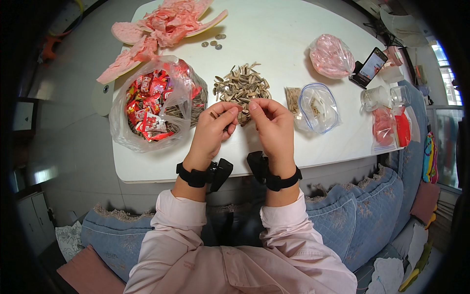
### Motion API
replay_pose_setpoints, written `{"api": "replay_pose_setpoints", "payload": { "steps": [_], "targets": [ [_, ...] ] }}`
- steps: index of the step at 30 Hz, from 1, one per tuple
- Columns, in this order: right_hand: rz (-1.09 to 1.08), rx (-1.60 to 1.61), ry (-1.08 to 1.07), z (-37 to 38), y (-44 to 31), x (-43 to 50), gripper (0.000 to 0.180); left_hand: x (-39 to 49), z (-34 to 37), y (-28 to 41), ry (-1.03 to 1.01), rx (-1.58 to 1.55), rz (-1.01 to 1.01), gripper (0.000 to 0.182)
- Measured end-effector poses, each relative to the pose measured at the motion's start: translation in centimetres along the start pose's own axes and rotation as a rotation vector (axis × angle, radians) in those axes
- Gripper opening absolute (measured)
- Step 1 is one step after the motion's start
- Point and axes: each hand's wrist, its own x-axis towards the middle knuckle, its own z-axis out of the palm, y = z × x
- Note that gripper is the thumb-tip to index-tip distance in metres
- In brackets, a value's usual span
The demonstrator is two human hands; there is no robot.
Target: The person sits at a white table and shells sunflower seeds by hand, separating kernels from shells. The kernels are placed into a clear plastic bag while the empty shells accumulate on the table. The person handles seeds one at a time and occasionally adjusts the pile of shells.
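Note:
Over the near edge of a pile of sunflower seed shells (244, 82), my two hands meet almost fingertip to fingertip. My right hand (274, 119) pinches a striped sunflower seed (244, 100) between thumb and index finger. My left hand (214, 126) is curled, with a few more sunflower seeds (213, 115) tucked in its fingers. Left of the pile, an open clear plastic bag (119, 125) holds red-wrapped sweets (150, 99) and sunflower seeds. On the right lies an open zip bag (323, 114) with a small amount of pale pieces inside, perhaps kernels.
Torn watermelon rind (172, 22) lies at the far left of the white table (264, 40), near several coins (213, 43). A bagged pink bundle (331, 57), a phone on a stand (372, 66) and glass cups (373, 98) stand right. Blue sofa cushions (352, 209) line the near side.

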Motion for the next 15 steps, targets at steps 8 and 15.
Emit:
{"api": "replay_pose_setpoints", "payload": {
  "steps": [8, 15],
  "targets": [
    [0.057, 0.199, -0.063, -0.2, 0.4, 0.4, 0.016, -0.4, 0.4, 0.9, 0.058, -0.122, -0.017, 0.027],
    [-0.009, 0.198, -0.047, 1.1, 0.8, 0.2, 0.013, -0.3, 0.5, 0.4, 0.028, -0.157, -0.035, 0.022]
  ]
}}
